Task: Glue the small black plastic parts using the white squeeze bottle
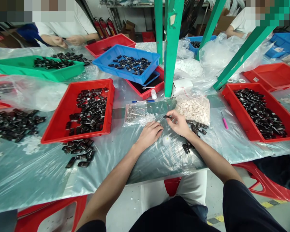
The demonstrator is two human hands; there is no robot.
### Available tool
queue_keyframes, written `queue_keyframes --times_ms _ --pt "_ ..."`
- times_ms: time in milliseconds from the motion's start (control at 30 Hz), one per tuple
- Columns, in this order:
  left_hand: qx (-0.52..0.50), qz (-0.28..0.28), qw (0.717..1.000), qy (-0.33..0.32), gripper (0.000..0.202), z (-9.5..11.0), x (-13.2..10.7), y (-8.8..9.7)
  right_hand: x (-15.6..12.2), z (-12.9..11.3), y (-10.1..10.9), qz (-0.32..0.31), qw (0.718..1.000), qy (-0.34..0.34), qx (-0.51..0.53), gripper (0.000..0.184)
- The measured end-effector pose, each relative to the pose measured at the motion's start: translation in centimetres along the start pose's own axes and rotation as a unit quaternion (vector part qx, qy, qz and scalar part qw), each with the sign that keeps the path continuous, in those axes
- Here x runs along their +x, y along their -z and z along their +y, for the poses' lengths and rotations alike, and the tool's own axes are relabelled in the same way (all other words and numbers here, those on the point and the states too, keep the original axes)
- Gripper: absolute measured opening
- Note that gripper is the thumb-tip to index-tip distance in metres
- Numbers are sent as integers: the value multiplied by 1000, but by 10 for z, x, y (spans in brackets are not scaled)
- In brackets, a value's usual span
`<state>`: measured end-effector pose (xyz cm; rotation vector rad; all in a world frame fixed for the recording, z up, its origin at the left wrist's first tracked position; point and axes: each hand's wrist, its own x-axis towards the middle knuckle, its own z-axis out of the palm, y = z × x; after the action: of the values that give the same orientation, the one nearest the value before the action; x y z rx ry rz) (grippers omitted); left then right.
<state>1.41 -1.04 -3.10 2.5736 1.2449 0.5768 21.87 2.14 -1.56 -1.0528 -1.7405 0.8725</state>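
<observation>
My right hand (179, 124) pinches a small glossy black plastic piece (168, 116) between thumb and fingers, just above the table. Beside it, my left hand (149, 133) is low over the plastic sheet, its fingers curled together; whatever is at their tips is hidden. A heap of tiny white parts (148, 119) lies just beyond the left fingers, next to a clear bag of thin metal pins (135, 112). Between my wrists sits a small round whitish cap (166, 140). Several more black pieces (201, 129) lie around my right wrist, by a bag of cream-coloured pieces (193, 108).
Red trays of black pieces stand left (112, 106) and right (226, 93). A blue tray (125, 75) rests on a red one behind. A green post (170, 48) rises ahead. A small bottle (154, 94), blue pen (143, 101) and pink-handled tool (224, 121) lie around. Co-workers sit opposite.
</observation>
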Motion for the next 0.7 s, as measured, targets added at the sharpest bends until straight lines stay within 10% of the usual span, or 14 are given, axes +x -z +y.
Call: queue_keyframes --times_ms 300,500,700 --pt "-286 161 936 123 18 0 4 11 -1 -2 0 -43 999 -4 7 17" --pt "-488 165 826 230 40 2 9 14 -1 -3 0 -93 995 16 16 18" --pt "-526 162 793 261 46 7 11 18 -2 -4 0 -111 993 28 27 17"
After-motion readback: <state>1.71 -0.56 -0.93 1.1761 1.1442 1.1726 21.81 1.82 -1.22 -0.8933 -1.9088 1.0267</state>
